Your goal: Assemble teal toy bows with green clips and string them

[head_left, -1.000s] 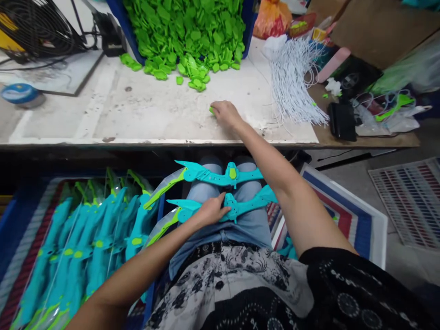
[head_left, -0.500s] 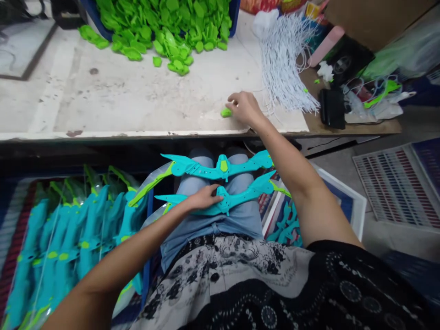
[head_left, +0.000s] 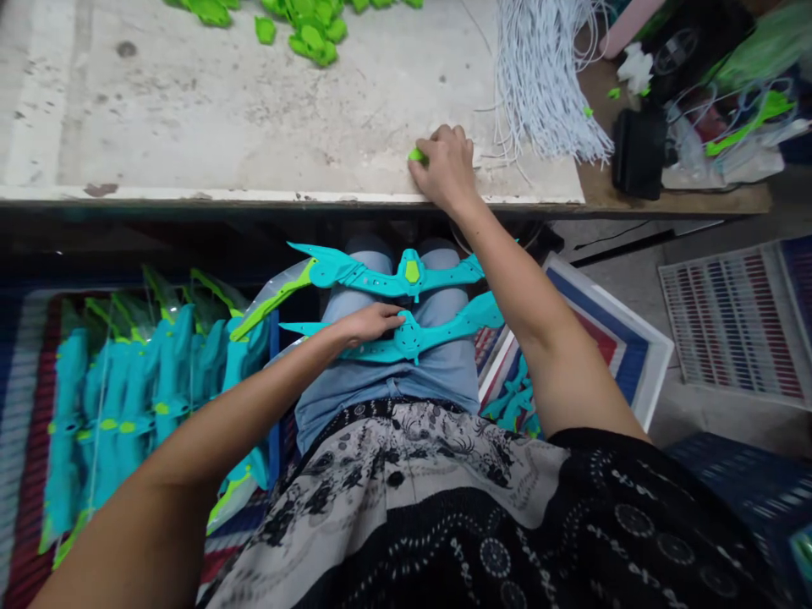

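Note:
Two teal toy bows lie across my lap. The near bow (head_left: 437, 334) is pinned at its middle by my left hand (head_left: 368, 324), fingers curled on it. The far bow (head_left: 386, 275) carries a green insert at its centre. My right hand (head_left: 447, 165) rests on the white worktable (head_left: 222, 127) near its front edge, fingers closed on a small green plastic piece (head_left: 416, 156) that peeks out at the left of the hand.
A heap of green pieces (head_left: 304, 25) lies at the table's far edge. A bundle of white cords (head_left: 542, 76) lies right of my hand, with black items and clutter beyond. A bin of finished teal bows (head_left: 139, 381) stands left of my knees, a white tray (head_left: 609, 338) right.
My right hand has slid the green piece across the table, right and toward the front edge, and closed over it. The view has tilted down. My left hand stays on the near bow.

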Action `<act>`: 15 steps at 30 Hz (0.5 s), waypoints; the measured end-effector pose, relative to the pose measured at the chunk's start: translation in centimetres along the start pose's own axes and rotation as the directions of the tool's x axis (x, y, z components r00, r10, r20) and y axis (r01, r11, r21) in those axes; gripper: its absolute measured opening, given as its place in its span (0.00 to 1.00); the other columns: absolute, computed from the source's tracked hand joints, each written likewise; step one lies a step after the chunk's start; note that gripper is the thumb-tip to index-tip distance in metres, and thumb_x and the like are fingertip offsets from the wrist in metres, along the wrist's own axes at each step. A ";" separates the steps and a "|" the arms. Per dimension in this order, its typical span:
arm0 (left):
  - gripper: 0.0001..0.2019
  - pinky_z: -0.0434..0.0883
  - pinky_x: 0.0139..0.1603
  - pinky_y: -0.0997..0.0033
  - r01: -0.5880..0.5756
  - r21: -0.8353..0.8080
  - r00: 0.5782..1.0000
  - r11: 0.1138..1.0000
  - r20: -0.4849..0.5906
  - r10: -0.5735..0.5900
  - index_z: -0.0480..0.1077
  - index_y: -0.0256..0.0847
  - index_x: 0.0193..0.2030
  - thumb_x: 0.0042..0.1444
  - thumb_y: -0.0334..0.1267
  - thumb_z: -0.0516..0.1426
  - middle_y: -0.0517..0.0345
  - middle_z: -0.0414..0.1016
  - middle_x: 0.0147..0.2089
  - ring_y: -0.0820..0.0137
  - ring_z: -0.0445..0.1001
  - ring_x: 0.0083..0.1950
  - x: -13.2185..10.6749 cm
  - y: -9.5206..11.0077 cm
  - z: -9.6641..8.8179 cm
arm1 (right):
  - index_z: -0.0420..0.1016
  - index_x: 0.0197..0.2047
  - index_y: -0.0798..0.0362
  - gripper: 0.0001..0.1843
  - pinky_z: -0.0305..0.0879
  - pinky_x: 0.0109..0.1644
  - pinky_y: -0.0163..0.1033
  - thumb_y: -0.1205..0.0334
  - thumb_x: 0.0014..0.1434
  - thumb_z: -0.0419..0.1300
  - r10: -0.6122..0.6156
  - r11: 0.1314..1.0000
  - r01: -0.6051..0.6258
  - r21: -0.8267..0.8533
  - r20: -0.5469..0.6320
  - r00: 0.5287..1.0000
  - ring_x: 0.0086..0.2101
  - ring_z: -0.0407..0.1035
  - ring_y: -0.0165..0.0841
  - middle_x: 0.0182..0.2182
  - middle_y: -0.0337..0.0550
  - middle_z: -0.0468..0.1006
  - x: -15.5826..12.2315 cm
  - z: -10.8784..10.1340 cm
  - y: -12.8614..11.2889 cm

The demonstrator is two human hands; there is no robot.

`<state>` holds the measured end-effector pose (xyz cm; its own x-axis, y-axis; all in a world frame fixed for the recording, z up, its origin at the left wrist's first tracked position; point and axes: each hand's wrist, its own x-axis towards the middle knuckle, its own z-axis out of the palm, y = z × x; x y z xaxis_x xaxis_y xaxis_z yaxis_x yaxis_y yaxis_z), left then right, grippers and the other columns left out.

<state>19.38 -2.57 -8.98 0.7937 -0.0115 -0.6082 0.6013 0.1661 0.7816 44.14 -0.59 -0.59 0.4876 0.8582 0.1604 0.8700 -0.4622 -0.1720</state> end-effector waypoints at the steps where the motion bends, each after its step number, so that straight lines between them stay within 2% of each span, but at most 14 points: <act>1: 0.24 0.70 0.45 0.67 -0.004 0.027 1.000 1.000 0.001 0.004 0.71 0.37 0.50 0.52 0.51 0.58 0.53 0.77 0.44 0.63 0.72 0.46 -0.1 0.0 0.0 | 0.74 0.45 0.54 0.19 0.57 0.55 0.57 0.51 0.64 0.49 -0.004 1.000 0.004 0.028 -0.016 1.000 0.52 0.58 0.50 0.47 0.54 0.70 0.1 0.4 0.4; 4: 0.26 0.70 0.40 0.70 -0.039 0.146 0.999 0.989 0.003 0.039 0.70 0.37 0.53 0.51 0.52 0.58 0.54 0.77 0.44 0.64 0.73 0.43 -0.3 0.1 0.1 | 0.71 0.50 0.56 0.23 0.57 0.55 0.56 0.48 0.65 0.47 -0.051 0.993 0.058 0.103 -0.066 0.997 0.53 0.58 0.50 0.46 0.55 0.69 0.2 1.7 1.5; 6: 0.28 0.70 0.39 0.71 -0.047 0.192 0.999 0.980 -0.010 0.050 0.68 0.37 0.55 0.51 0.52 0.58 0.54 0.76 0.46 0.64 0.73 0.44 -0.5 0.2 0.2 | 0.68 0.51 0.59 0.25 0.57 0.56 0.57 0.47 0.65 0.45 -0.078 0.990 0.084 0.110 -0.056 0.995 0.54 0.58 0.50 0.46 0.57 0.69 0.2 2.2 2.1; 9: 0.28 0.69 0.38 0.72 -0.034 0.210 0.999 0.977 -0.013 0.038 0.67 0.35 0.55 0.52 0.52 0.57 0.52 0.76 0.45 0.65 0.72 0.43 -0.5 0.4 0.2 | 0.66 0.52 0.63 0.28 0.57 0.55 0.58 0.45 0.65 0.45 -0.079 0.993 0.080 0.083 -0.013 0.997 0.53 0.61 0.52 0.46 0.60 0.69 -0.1 2.1 2.7; 11: 0.27 0.69 0.37 0.71 -0.037 0.210 0.999 0.977 -0.006 0.039 0.68 0.34 0.54 0.53 0.52 0.56 0.52 0.76 0.43 0.66 0.72 0.41 -0.5 0.4 0.2 | 0.64 0.55 0.64 0.30 0.57 0.55 0.58 0.45 0.64 0.48 -0.096 0.991 0.099 0.087 -0.041 0.995 0.53 0.61 0.51 0.46 0.60 0.70 -0.4 1.5 3.1; 13: 0.27 0.68 0.38 0.71 -0.046 0.203 0.999 0.978 -0.011 0.050 0.68 0.34 0.53 0.53 0.52 0.56 0.53 0.75 0.44 0.66 0.72 0.40 -0.5 0.4 0.1 | 0.64 0.57 0.60 0.28 0.57 0.57 0.57 0.47 0.62 0.53 -0.173 0.979 0.178 0.098 -0.065 0.983 0.54 0.60 0.50 0.49 0.58 0.70 -0.5 0.6 3.8; 15: 0.26 0.68 0.39 0.71 -0.044 0.195 0.999 0.980 -0.020 0.049 0.69 0.35 0.53 0.52 0.51 0.57 0.53 0.75 0.44 0.66 0.71 0.41 -0.4 0.3 0.0 | 0.68 0.54 0.54 0.21 0.57 0.59 0.55 0.53 0.60 0.56 -0.321 0.941 0.321 0.108 -0.017 0.947 0.56 0.59 0.46 0.52 0.52 0.71 -0.1 -0.3 4.9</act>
<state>19.19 -2.55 -8.52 0.8203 0.0164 -0.5716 0.5719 -0.0293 0.8198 48.32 -3.00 -1.17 0.1839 0.9572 0.2233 0.9670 -0.1354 -0.2158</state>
